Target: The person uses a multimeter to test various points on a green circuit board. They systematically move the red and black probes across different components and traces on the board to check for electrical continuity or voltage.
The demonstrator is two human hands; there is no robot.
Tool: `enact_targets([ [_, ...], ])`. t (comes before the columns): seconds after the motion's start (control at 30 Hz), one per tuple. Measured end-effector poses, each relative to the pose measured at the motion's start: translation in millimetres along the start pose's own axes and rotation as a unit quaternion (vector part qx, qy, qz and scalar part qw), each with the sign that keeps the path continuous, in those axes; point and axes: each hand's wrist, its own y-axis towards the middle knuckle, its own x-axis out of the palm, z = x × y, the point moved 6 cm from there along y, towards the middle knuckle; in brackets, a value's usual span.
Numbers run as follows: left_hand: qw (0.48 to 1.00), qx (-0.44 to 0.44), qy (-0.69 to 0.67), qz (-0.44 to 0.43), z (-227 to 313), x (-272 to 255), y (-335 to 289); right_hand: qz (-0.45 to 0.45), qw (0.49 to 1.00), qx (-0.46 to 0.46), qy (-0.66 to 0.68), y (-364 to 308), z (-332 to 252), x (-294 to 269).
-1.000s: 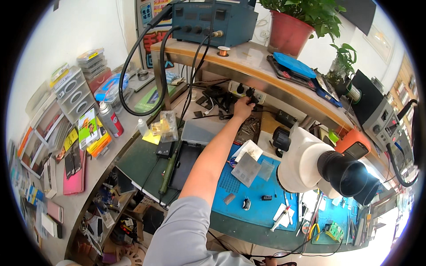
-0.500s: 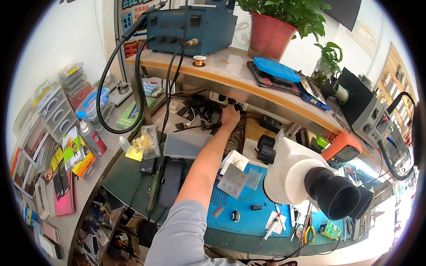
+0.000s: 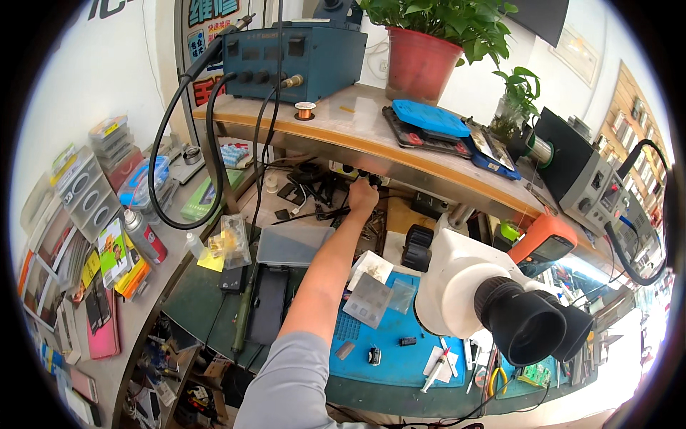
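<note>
My left arm, in a grey sleeve, stretches from the lower edge up under the shelf. My left hand is closed at the back there, its fingers around a black plug at a power strip; the fingertips are partly hidden. Black cables and adapters lie in a tangle left of the hand. Below the forearm are a translucent grey plastic box and a dark rectangular tray. My right hand is out of view.
A white microscope with black eyepieces stands right of the arm, over a blue mat holding small parts and a syringe. The shelf above carries a blue soldering station and a potted plant. A black cable loop hangs at left.
The view has shifted slightly, so most things appear a little further left. My left hand stays closed at the power strip.
</note>
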Motion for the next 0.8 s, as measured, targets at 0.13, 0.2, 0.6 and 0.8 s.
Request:
enact_targets([
  [0.13,1.0,-0.012,-0.009,-0.007,13.2,7.3,-3.2,0.01,1.0,-0.012,-0.008,-3.7,25.5,0.8],
  [0.2,1.0,-0.001,-0.022,0.01,14.9,8.5,-4.5,0.022,0.996,-0.066,-0.055,-6.7,28.2,-3.7],
  [0.6,0.997,0.002,-0.03,-0.065,8.8,19.8,38.1,0.028,0.999,-0.021,0.042,-4.9,-7.6,-4.2],
  [0.8,0.989,-0.014,-0.141,-0.035,36.6,38.1,8.6,0.036,0.998,0.055,0.006,-24.2,23.8,-24.1],
])
